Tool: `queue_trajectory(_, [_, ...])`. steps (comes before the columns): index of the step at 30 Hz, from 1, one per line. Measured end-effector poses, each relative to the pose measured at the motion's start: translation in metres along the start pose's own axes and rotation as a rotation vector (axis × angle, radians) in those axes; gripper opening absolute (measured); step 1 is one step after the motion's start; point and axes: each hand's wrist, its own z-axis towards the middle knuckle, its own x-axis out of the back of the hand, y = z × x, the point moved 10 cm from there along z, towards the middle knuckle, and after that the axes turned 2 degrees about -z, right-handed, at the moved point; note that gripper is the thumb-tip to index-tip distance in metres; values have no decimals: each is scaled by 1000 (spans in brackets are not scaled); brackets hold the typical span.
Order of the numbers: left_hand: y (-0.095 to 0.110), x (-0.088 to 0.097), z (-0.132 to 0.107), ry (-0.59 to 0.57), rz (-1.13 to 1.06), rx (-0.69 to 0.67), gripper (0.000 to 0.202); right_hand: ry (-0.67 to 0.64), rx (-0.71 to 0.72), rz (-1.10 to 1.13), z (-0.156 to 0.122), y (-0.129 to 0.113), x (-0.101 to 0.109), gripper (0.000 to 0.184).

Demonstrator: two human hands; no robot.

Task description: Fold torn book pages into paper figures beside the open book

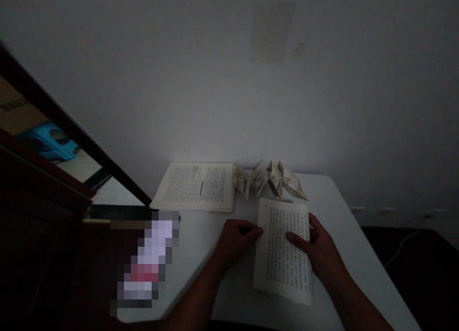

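Observation:
A printed paper page [283,254] lies lengthwise on the white table [340,211] in front of me. My left hand [234,240] rests at the page's left edge, its fingers curled and the fingertips touching the paper. On the right side my right hand [317,247] lies on the page, fingers pressed over the sheet and thumb at its right edge. Several folded paper boats [270,180] made of printed pages stand in a row just beyond the page.
A stack of loose printed pages [197,186] lies at the table's far left, against the pale wall. A dark wooden frame [71,130] slants along the left. A blurred pixelated patch [147,261] covers the table's near left corner. The room is dim.

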Motion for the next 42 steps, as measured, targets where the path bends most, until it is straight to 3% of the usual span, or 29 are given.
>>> queue_trajectory(42, [0,0,1,6,48,-14,25,-3,2,-14,2,3,1,58])
